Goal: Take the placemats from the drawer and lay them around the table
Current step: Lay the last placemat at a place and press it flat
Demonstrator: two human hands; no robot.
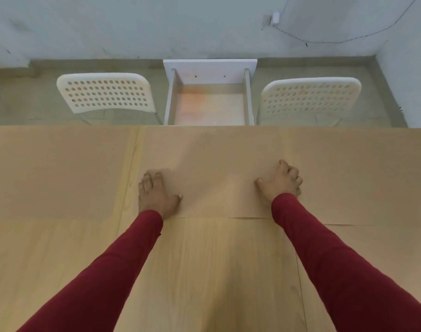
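Note:
Three beige placemats lie side by side along the far half of the wooden table [204, 259]: a left placemat [61, 173], a middle placemat [216, 168] and a right placemat [360, 178]. Both hands are on the middle one. My left hand [156, 195] lies flat on its left edge, thumb pointing inward. My right hand [281, 182] is at its right edge, fingers curled around the edge and thumb on top. Beyond the table's far edge, the white drawer [210, 68] stands pulled open, and its bottom shows bare.
Two white perforated chairs stand at the table's far side, the left chair [104, 92] and the right chair [310, 97], one on each side of the drawer. A pale wall with a cable runs behind. The near half of the table is bare wood.

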